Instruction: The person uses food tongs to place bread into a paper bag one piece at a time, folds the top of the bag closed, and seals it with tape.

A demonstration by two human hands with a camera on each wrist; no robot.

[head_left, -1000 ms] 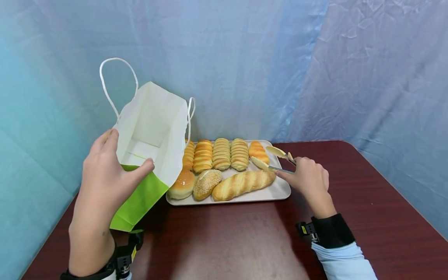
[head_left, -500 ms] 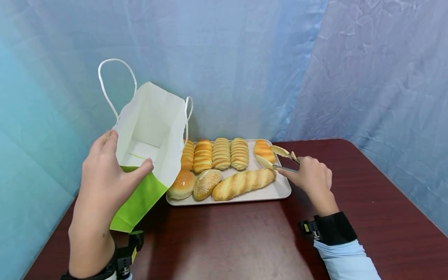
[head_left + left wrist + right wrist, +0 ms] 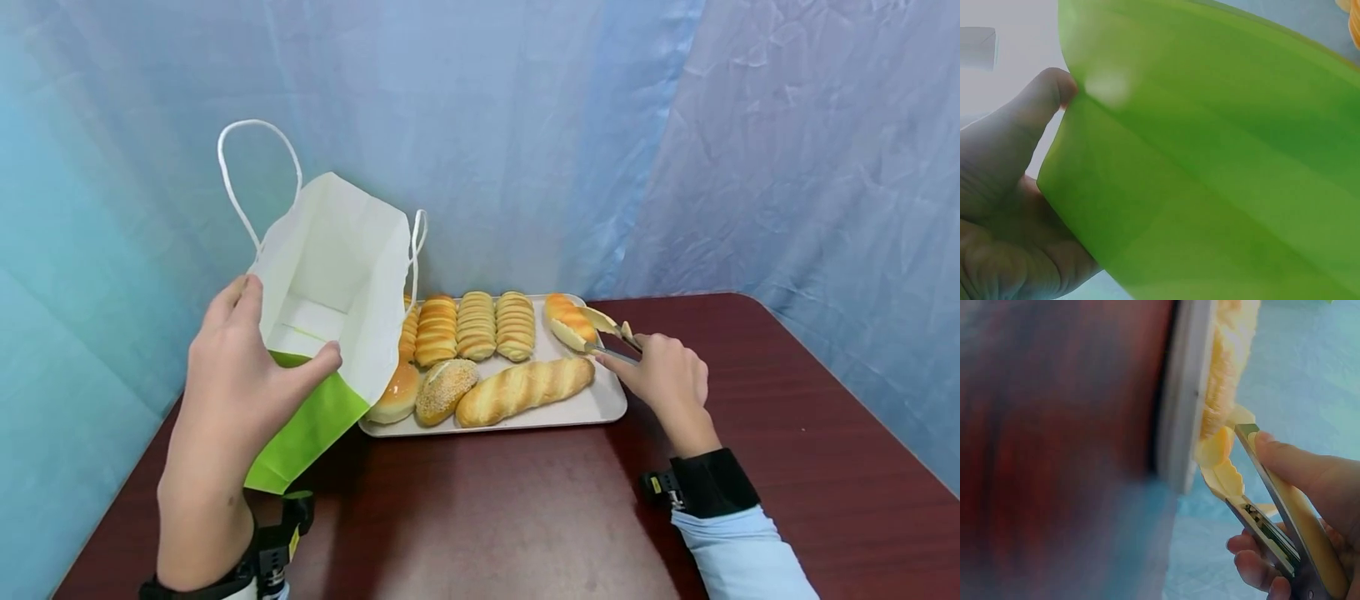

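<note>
1. The table [image 3: 525, 517] is dark red wood. Its near part, between the two arms, is bare, and its right side is bare up to the rounded far corner. Blue cloth [image 3: 675, 150] hangs close behind the far edge and along both sides.

2. The paper bag [image 3: 337, 275], white inside and green outside, stands at the left of the table and leans toward the person, with its mouth open to the camera. Its bottom shows inside, and I see no bread in it. Its right wall hangs over the left end of the tray.

3. The tray [image 3: 600, 408] lies with its long side across the table, near the far edge. It holds four ribbed rolls [image 3: 476, 325] in a back row and, in front, a round bun [image 3: 393, 392], a seeded bun [image 3: 446, 390] and a long loaf [image 3: 525, 390] lying along the tray.

4. The left hand [image 3: 240, 383] pinches the near edge of the bag, thumb inside and fingers outside. The left wrist view shows the thumb [image 3: 1029, 119] against the green paper.

5. The right hand [image 3: 663, 375] grips the tongs [image 3: 611, 337] at the right end of the tray, fingers curled around the handles.

6. The tongs point left and away. Their two blades stand on both sides of the small roll [image 3: 572, 321], touching it.

7. The small roll is at the far right corner of the tray, its long axis slanted from far left to near right.
</note>
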